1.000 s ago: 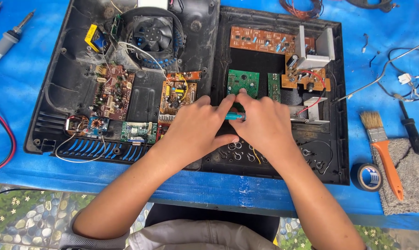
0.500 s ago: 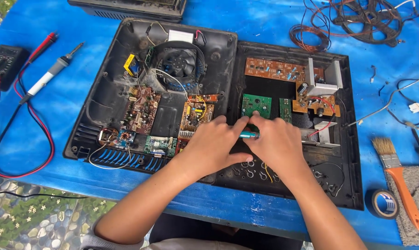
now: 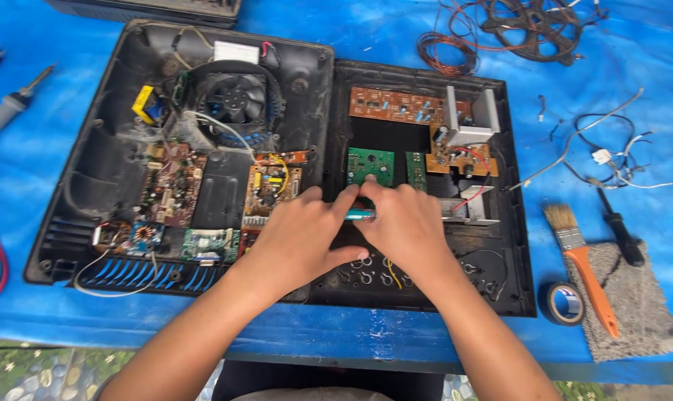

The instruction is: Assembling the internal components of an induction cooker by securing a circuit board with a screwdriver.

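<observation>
An opened black device casing (image 3: 114, 163) lies on a blue table, with circuit boards, a fan (image 3: 235, 98) and wires inside. My left hand (image 3: 299, 241) and my right hand (image 3: 403, 226) meet over the middle of the casing, just below a small green circuit board (image 3: 371, 165). Both pinch a thin teal tool (image 3: 360, 214) that runs between their fingertips. The tool's tip is hidden under my fingers.
An orange-handled paintbrush (image 3: 583, 260) lies on a grey cloth (image 3: 634, 297) at the right, beside a roll of black tape (image 3: 564, 303) and a black screwdriver (image 3: 620, 229). Loose wires (image 3: 611, 156) lie at upper right. A soldering iron (image 3: 13, 108) rests at far left.
The view has shifted, so the casing sits differently in frame. My hands stay together on the teal tool below the green board, with only slight finger movement.
</observation>
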